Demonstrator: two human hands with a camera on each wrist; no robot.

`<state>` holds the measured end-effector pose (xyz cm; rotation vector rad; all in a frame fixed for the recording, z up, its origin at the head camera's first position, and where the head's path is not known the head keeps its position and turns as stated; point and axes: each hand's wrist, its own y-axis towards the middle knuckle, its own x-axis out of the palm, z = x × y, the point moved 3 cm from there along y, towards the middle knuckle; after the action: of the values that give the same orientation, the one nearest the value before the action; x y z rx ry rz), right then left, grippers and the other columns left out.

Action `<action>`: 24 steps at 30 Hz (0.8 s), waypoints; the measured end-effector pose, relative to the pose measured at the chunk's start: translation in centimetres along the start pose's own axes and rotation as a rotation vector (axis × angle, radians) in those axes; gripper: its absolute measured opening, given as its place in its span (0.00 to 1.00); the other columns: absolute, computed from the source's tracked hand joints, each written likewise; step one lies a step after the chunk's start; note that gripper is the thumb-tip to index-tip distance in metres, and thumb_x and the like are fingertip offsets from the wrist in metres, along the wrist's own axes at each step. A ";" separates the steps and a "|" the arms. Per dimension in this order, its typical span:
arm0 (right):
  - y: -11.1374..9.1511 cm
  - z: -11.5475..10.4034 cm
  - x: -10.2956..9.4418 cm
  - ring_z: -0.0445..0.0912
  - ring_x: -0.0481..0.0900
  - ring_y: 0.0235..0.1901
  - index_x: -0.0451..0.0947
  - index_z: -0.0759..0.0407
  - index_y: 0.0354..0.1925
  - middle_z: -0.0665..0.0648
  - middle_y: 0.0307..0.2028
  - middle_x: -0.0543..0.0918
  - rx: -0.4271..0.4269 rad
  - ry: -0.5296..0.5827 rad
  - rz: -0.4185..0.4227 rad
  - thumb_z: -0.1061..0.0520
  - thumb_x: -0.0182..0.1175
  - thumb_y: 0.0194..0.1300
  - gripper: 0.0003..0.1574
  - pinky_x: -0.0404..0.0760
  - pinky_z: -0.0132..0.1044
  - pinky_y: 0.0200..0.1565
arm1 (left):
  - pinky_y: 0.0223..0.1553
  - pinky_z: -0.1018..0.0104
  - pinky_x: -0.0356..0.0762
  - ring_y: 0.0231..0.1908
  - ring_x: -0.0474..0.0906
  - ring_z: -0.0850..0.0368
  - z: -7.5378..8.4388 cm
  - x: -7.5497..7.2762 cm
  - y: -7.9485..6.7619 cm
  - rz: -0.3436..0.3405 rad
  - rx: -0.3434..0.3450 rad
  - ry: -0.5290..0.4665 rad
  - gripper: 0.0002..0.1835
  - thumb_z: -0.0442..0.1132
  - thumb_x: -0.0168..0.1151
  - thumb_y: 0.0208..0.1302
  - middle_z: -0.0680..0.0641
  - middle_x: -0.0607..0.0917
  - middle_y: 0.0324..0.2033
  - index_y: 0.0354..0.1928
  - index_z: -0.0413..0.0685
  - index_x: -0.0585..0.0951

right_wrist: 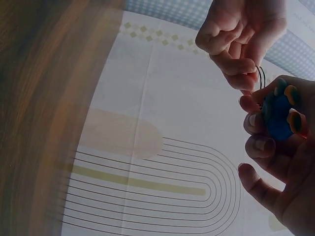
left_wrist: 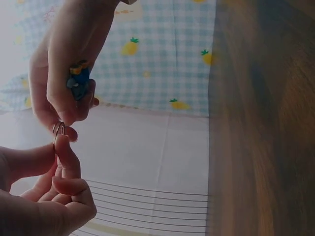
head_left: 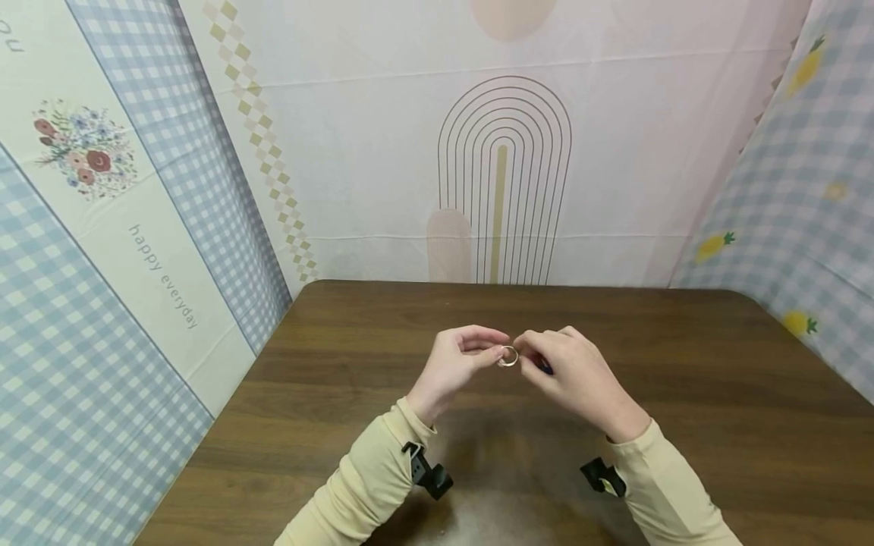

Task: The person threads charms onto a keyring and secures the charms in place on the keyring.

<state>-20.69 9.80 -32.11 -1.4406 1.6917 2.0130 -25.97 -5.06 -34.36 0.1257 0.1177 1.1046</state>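
Above the table, my left hand (head_left: 452, 368) pinches a thin metal split key ring (head_left: 517, 356) between thumb and forefinger. The ring's coils stand slightly apart in the right wrist view. Facing it, my right hand (head_left: 576, 371) has its thumb and forefinger tips at the ring's other side. A small blue figure charm (right_wrist: 280, 118) with orange-yellow and green parts lies within the right hand's curled fingers. In the left wrist view, the charm (left_wrist: 78, 82) shows beside the thumb. Fingertips hide where charm and ring meet, so I cannot tell if they are joined.
A brown wooden table (head_left: 328, 470) lies beneath both hands. Behind it hangs a pale cloth (head_left: 369, 167) with line arches, and blue checked cloths (head_left: 232, 250) hang at the sides. Each sleeve carries a black wrist camera (head_left: 432, 474).
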 end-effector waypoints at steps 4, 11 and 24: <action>-0.1 0.2 0.1 0.31 0.68 0.21 0.77 0.48 0.31 0.38 0.21 0.76 0.002 0.008 -0.003 0.62 0.57 0.51 0.09 0.66 0.31 0.35 | 0.41 0.66 0.78 0.31 0.80 0.63 -0.1 0.2 0.0 -0.009 -0.004 -0.005 0.11 0.31 0.60 0.55 0.37 0.84 0.35 0.41 0.35 0.80; 0.0 0.3 0.1 0.32 0.67 0.20 0.76 0.49 0.37 0.40 0.20 0.76 0.025 0.006 -0.030 0.60 0.58 0.51 0.12 0.68 0.32 0.36 | 0.38 0.68 0.78 0.31 0.81 0.63 -0.1 0.2 0.0 0.026 -0.007 -0.022 0.14 0.29 0.64 0.50 0.50 0.82 0.29 0.42 0.38 0.80; -0.1 0.0 0.1 0.31 0.66 0.19 0.77 0.47 0.28 0.37 0.20 0.75 0.000 -0.008 0.018 0.60 0.59 0.51 0.07 0.63 0.29 0.30 | 0.36 0.71 0.77 0.29 0.80 0.64 0.0 0.2 -0.2 0.041 0.056 0.018 0.10 0.33 0.62 0.54 0.40 0.84 0.31 0.39 0.36 0.80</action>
<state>-20.62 9.78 -32.22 -1.4203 1.7075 2.0253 -25.75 -4.98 -34.35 0.1691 0.1625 1.1435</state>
